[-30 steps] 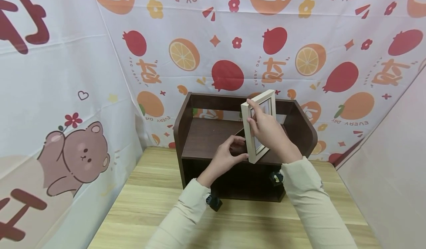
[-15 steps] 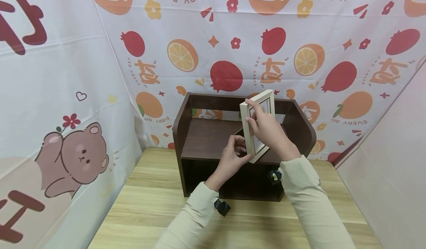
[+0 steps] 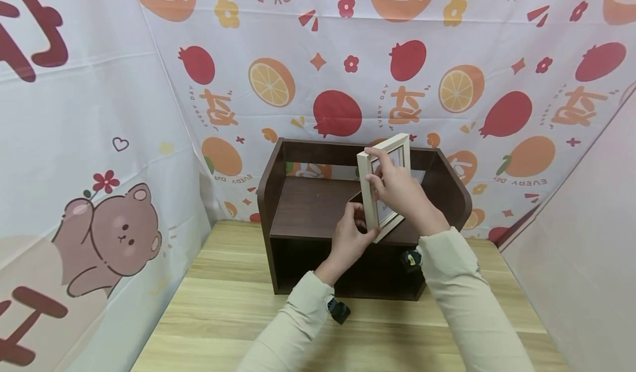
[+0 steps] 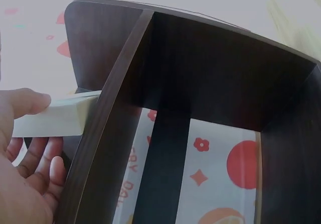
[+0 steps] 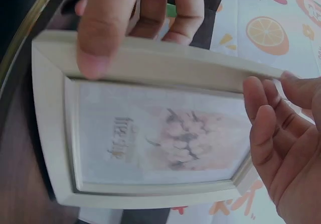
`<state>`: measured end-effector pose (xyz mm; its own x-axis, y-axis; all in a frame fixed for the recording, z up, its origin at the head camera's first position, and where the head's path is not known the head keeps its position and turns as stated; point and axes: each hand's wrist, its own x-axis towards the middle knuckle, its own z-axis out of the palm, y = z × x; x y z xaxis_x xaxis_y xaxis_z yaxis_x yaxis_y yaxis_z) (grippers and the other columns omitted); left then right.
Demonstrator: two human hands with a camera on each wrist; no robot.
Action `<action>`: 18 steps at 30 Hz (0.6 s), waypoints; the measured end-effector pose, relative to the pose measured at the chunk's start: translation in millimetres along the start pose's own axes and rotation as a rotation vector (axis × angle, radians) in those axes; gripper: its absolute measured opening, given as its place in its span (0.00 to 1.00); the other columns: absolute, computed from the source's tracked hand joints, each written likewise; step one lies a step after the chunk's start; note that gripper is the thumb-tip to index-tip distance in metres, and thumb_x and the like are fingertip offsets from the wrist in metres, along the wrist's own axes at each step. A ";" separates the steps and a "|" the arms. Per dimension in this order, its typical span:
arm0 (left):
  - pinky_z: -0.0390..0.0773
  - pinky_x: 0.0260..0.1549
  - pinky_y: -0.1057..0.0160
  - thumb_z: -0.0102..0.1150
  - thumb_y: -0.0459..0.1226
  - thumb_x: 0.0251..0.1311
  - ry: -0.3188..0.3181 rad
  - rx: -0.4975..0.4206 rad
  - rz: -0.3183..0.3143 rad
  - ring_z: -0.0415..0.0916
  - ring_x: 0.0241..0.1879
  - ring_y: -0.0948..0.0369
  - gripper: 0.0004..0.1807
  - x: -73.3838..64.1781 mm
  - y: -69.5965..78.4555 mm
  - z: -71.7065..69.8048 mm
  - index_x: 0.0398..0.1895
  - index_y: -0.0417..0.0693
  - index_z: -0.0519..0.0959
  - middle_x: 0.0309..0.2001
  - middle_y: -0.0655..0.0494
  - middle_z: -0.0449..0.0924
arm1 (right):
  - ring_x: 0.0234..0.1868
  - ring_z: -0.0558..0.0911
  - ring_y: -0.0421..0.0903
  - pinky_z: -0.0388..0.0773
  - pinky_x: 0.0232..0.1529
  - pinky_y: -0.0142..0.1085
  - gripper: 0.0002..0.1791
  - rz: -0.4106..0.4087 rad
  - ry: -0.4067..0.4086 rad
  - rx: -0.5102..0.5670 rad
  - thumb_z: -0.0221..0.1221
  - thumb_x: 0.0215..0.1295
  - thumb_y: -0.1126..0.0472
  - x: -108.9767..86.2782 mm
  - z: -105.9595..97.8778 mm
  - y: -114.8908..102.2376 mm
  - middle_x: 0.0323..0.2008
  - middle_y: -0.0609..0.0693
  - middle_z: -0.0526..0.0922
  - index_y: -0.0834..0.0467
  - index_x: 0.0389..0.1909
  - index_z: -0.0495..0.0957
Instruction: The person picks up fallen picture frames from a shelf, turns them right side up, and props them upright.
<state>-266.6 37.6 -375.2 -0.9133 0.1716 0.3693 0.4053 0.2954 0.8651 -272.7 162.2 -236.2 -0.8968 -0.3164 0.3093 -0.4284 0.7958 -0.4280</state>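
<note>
A cream picture frame (image 3: 368, 195) stands upright and turned at an angle at the front of the shelf unit's upper board. My left hand (image 3: 348, 239) grips its lower left edge; in the left wrist view the thumb lies over the frame's side (image 4: 55, 118) and the fingers curl beneath. Higher up, my right hand (image 3: 404, 195) holds the same edge near the top corner. In the right wrist view, the right thumb is on the outer edge and the fingers (image 5: 263, 133) are in front of the glass. A pink floral print (image 5: 188, 136) shows inside. The frame's back is mostly hidden.
The dark brown two-level shelf unit (image 3: 308, 206) stands on a light wood table (image 3: 223, 283). Its side panels rise left and right of the frame, and the lower compartment (image 3: 298, 261) opens toward me. A fruit-print cloth (image 3: 308, 46) hangs behind, another cloth at the left.
My left hand has moved right and slightly up, its thumb sliding from beside the frame's lower edge onto its front. The right hand and the frame have barely moved.
</note>
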 end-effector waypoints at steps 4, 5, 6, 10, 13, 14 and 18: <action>0.76 0.32 0.66 0.69 0.38 0.55 0.011 0.070 0.020 0.79 0.37 0.59 0.26 -0.5 -1.1 -4.1 0.52 0.49 0.65 0.44 0.51 0.79 | 0.23 0.77 0.43 0.72 0.24 0.36 0.29 0.030 -0.047 -0.076 0.56 0.70 0.55 8.3 -9.8 -4.1 0.33 0.51 0.82 0.50 0.69 0.58; 0.76 0.33 0.65 0.69 0.38 0.56 0.010 0.081 0.024 0.79 0.38 0.58 0.26 -0.2 -1.1 -5.7 0.52 0.48 0.65 0.44 0.51 0.79 | 0.24 0.77 0.44 0.72 0.24 0.37 0.30 0.033 -0.054 -0.097 0.57 0.69 0.54 10.6 -12.4 -5.3 0.33 0.51 0.82 0.50 0.69 0.59; 0.76 0.33 0.65 0.69 0.38 0.56 0.006 0.087 0.028 0.79 0.38 0.58 0.26 -0.1 -1.3 -7.2 0.53 0.48 0.65 0.45 0.51 0.79 | 0.23 0.76 0.44 0.71 0.24 0.37 0.30 0.040 -0.062 -0.111 0.58 0.69 0.54 12.9 -14.5 -5.8 0.33 0.50 0.82 0.49 0.69 0.60; 0.76 0.32 0.66 0.68 0.39 0.57 -0.018 0.100 0.027 0.78 0.38 0.59 0.26 0.1 -3.3 -13.3 0.55 0.49 0.65 0.44 0.51 0.79 | 0.25 0.75 0.45 0.71 0.25 0.39 0.30 0.066 -0.073 -0.156 0.60 0.67 0.50 19.5 -18.6 -4.0 0.32 0.50 0.81 0.48 0.67 0.63; 0.76 0.32 0.66 0.68 0.38 0.57 -0.032 0.098 0.025 0.78 0.38 0.59 0.26 -0.2 -5.6 -17.8 0.55 0.49 0.66 0.43 0.51 0.79 | 0.28 0.77 0.46 0.73 0.29 0.41 0.29 0.084 -0.058 -0.182 0.59 0.67 0.48 22.8 -18.3 0.3 0.33 0.51 0.83 0.47 0.67 0.64; 0.76 0.32 0.66 0.68 0.38 0.57 -0.034 0.096 0.023 0.78 0.38 0.59 0.26 -0.3 -6.1 -19.3 0.55 0.49 0.66 0.43 0.51 0.79 | 0.30 0.78 0.46 0.73 0.30 0.42 0.29 0.088 -0.047 -0.188 0.59 0.66 0.48 23.6 -17.9 1.9 0.34 0.51 0.84 0.47 0.66 0.64; 0.76 0.32 0.65 0.68 0.39 0.57 -0.041 0.091 0.023 0.78 0.38 0.59 0.26 -0.7 -8.5 -24.7 0.56 0.49 0.67 0.44 0.51 0.79 | 0.28 0.78 0.47 0.72 0.27 0.41 0.28 0.100 -0.012 -0.193 0.57 0.67 0.46 25.9 -13.9 9.3 0.30 0.51 0.84 0.46 0.66 0.65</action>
<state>-270.4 11.8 -374.4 -0.9020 0.2175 0.3729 0.4300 0.3751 0.8212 -298.4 168.6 -220.4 -0.9355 -0.2359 0.2632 -0.3091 0.9072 -0.2855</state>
